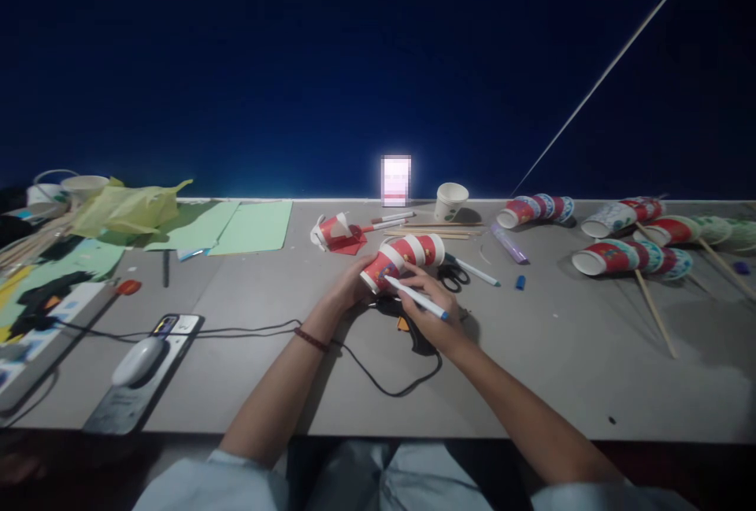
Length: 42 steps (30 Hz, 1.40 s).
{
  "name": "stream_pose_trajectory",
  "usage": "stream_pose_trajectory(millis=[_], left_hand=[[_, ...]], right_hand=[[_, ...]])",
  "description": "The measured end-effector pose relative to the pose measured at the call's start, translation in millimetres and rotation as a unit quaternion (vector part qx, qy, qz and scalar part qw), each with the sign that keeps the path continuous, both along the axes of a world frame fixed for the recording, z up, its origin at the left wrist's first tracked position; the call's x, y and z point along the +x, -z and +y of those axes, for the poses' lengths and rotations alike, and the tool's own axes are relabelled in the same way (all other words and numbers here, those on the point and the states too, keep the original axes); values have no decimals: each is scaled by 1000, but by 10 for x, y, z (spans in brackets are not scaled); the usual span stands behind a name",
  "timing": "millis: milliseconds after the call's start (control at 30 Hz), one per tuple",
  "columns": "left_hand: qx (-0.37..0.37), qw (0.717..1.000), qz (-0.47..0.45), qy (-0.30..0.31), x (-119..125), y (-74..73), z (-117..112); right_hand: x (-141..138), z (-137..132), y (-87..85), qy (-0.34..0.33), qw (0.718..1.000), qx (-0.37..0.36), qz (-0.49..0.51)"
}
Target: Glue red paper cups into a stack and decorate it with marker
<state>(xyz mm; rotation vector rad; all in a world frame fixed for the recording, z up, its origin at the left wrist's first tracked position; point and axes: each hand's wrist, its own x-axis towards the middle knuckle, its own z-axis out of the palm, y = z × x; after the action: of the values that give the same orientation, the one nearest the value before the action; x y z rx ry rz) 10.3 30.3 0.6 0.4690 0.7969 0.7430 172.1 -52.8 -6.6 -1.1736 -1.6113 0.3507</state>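
Head view: the left hand (pixel 357 281) gripped a red-and-white cup stack (pixel 412 249) above the surface (pixel 508 373); the right hand (pixel 435 308) held a marker (pixel 420 299) at its partly blue end cup (pixel 374 270), farther bands (pixel 435 248) seemingly lacking blue

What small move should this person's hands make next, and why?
Probably a short marker stroke on the red-and-white paper-cup piece: the left hand steadies it, while the right hand grips the marker with its tip right by the cup's patterned red band.
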Motion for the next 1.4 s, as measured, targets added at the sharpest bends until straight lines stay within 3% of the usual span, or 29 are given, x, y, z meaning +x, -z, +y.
stream_pose_trajectory(millis=[500, 867, 1200, 1400], left_hand=[[8, 1000, -14, 12, 6, 18, 11], [0, 1000, 9, 0, 36, -74, -16], [16, 1000, -14, 18, 0, 57, 23], [21, 999, -8, 23, 4, 58, 23]], right_hand=[[-5, 2, -16, -2, 1000, -6, -2], [2, -1, -10, 7, 1000, -10, 10], [-1, 1, 4, 19, 999, -9, 42], [-7, 7, -14, 35, 999, 4, 18]])
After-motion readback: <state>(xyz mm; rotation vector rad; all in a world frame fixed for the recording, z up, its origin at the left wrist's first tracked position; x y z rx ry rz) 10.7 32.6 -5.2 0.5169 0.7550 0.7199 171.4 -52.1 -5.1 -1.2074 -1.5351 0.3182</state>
